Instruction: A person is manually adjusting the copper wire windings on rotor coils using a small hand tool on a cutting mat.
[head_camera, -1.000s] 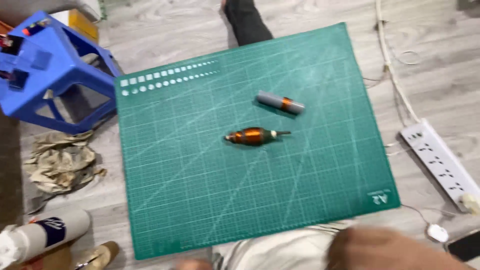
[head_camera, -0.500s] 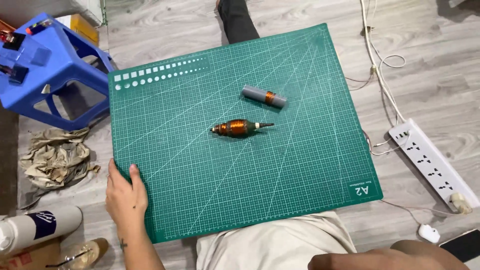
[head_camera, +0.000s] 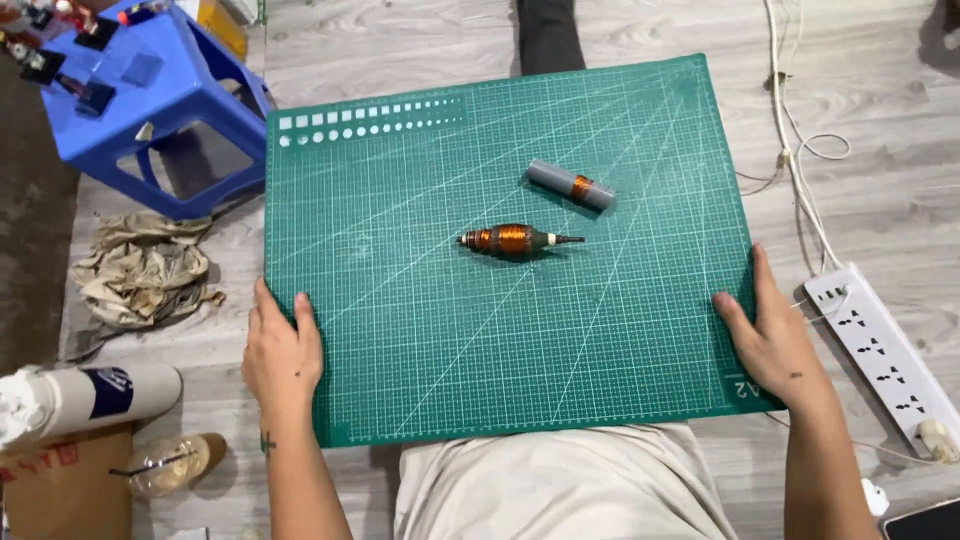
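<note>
Our left hand (head_camera: 283, 352) and right hand (head_camera: 772, 340) rest flat and open on the near corners of the green cutting mat (head_camera: 420, 330), gripping nothing. The copper-wound rotor (head_camera: 515, 240) and grey cylinder (head_camera: 570, 186) lie loose mid-mat; we judge any tilt or tug could roll them off onto the floor (head_camera: 640, 30).

**Around the work area: floor clutter on both sides**

A blue plastic stool (head_camera: 150, 100) stands at the far left, with small dark items on its seat. Nearer, a crumpled beige rag (head_camera: 145, 270) lies on the wood-look floor (head_camera: 400, 40). At the near left lies a white cylinder with a dark label (head_camera: 90, 395), and just beside it a clear plastic cup (head_camera: 165, 465) rests on its side. On the right, a white power strip (head_camera: 885, 350) lies at an angle, and white cables (head_camera: 790, 130) trail away to the far edge.
</note>
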